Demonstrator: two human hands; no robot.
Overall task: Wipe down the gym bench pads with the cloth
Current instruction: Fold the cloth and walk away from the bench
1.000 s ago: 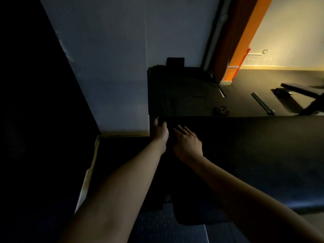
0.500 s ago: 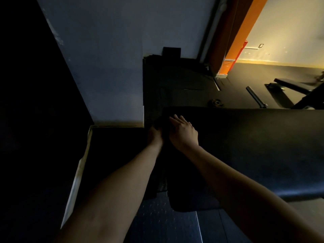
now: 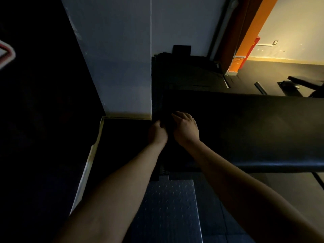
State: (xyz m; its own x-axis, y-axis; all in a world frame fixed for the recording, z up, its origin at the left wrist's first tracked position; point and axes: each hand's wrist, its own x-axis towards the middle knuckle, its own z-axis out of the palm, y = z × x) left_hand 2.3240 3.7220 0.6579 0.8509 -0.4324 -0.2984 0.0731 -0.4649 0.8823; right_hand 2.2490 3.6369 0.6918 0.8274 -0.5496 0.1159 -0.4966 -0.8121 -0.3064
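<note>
The wall corner (image 3: 122, 76) stands hard by my left hand (image 3: 157, 133), at the end of the pad (image 3: 254, 128), leaving a narrow gap. Rightward the pad's top lies open. Beyond it a bar (image 3: 261, 88) lies on the floor (image 3: 280, 72).

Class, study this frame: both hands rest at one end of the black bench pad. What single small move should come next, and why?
Probably slide the right hand rightward along the bench pad. Both hands sit at its left end, the left hand at the very edge, and the long stretch to the right lies beyond them. The cloth is too dark to make out.
</note>
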